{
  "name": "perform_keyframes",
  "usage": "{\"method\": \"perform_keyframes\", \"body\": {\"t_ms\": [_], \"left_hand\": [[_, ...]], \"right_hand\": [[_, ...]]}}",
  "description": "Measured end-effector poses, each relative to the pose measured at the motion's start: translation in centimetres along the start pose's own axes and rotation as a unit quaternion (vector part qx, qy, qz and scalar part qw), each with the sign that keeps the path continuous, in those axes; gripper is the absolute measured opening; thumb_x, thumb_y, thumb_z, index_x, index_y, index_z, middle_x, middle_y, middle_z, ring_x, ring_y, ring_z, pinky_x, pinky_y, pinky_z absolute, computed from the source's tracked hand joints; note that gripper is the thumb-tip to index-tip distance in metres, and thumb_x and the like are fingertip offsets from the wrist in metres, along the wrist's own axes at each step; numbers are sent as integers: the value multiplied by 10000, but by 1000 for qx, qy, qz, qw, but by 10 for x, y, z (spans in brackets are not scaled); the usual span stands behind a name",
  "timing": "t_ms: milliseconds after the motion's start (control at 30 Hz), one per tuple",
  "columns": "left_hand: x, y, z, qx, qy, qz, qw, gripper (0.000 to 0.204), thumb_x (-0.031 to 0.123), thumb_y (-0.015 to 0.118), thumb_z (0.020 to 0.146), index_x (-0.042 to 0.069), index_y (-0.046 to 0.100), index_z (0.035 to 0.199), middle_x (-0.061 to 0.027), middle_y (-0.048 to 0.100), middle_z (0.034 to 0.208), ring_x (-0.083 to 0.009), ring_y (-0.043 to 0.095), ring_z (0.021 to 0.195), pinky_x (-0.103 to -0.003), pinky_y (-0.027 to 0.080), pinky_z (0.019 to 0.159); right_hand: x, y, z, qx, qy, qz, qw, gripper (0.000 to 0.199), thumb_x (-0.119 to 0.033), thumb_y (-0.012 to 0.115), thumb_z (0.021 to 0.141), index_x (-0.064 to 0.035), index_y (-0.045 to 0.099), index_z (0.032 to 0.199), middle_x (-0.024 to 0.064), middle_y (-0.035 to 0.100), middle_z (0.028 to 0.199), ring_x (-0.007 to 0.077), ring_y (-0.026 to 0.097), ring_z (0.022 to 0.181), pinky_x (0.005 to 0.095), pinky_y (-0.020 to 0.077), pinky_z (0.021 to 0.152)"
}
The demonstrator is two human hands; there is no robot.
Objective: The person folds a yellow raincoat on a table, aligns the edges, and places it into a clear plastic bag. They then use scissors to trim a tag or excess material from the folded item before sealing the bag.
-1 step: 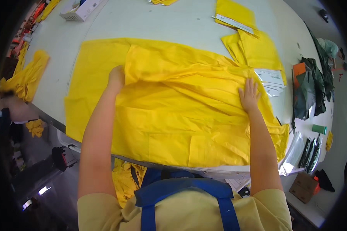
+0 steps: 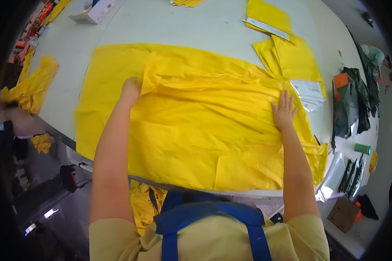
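Observation:
A large yellow garment (image 2: 196, 130) of thin cloth lies spread over the table before me, creased across its middle, with a stitched pocket shape near the front edge. My left hand (image 2: 131, 90) is closed on the edge of its folded upper layer, left of the middle; the fingertips are hidden by the cloth. Toward the garment's right end, my right hand (image 2: 284, 112) lies flat with fingers spread, pressing on the cloth.
Folded yellow garments (image 2: 298, 56) and white printed sheets (image 2: 307, 91) lie at the back right. A white box (image 2: 91, 13) stands at the far left. Dark green cloth (image 2: 350, 100), a green roll (image 2: 362, 148) and plastic packs (image 2: 350, 174) sit at right. Another person's arm (image 2: 24, 124) shows at left.
The creases across the garment's middle have shifted a little, and the fold by my left hand has dropped slightly. Both hands stay nearly where they were on the cloth.

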State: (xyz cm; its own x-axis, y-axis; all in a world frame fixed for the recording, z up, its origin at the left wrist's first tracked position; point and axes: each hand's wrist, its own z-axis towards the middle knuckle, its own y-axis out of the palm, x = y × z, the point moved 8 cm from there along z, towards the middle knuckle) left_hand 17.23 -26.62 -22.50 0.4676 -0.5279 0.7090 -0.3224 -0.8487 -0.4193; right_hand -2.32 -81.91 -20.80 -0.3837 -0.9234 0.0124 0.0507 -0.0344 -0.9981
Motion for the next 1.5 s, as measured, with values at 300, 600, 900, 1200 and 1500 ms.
{"method": "perform_keyframes", "body": {"t_ms": [300, 600, 900, 1200, 1500], "left_hand": [[24, -28, -73, 168, 312, -53, 934, 221, 218, 546, 914, 38, 618, 1020, -70, 602, 837, -185, 570, 778, -311, 468, 654], [92, -42, 19, 132, 263, 376, 878, 252, 244, 577, 887, 4, 608, 957, -80, 620, 798, -230, 570, 733, -354, 459, 679], [141, -8, 50, -38, 58, 57, 996, 424, 312, 701, 777, 19, 600, 1068, -69, 605, 938, -146, 551, 838, -299, 436, 771], [145, 10, 99, 51, 328, 404, 853, 691, 63, 765, 665, 178, 489, 1288, -90, 495, 1279, -311, 414, 1250, -378, 390, 1026], [162, 4, 63, -87, 243, 595, 761, 254, 94, 646, 748, 120, 615, 999, -93, 602, 1036, -316, 555, 1012, -390, 464, 839]], "right_hand": [[-11, -41, 52, 73, -40, 99, 992, 447, -248, 554, 903, -222, 466, 1340, 49, 406, 1422, 297, 363, 1310, 494, 298, 1034], [3, -16, 94, 78, 56, 50, 994, 220, -235, 568, 905, -197, 567, 1121, 35, 525, 1198, 281, 478, 1123, 454, 366, 926], [6, -14, 83, 122, 57, 44, 990, 211, -200, 584, 890, -166, 572, 1098, 37, 545, 1176, 278, 490, 1105, 437, 372, 914], [20, -8, 97, 83, 3, 164, 983, 233, -120, 609, 847, -102, 560, 1074, 78, 577, 1115, 308, 520, 1064, 459, 401, 873], [-26, -129, 80, -41, -123, 165, 978, 187, 53, 489, 706, 19, 529, 885, 227, 539, 907, 417, 520, 879, 411, 440, 760]]}}
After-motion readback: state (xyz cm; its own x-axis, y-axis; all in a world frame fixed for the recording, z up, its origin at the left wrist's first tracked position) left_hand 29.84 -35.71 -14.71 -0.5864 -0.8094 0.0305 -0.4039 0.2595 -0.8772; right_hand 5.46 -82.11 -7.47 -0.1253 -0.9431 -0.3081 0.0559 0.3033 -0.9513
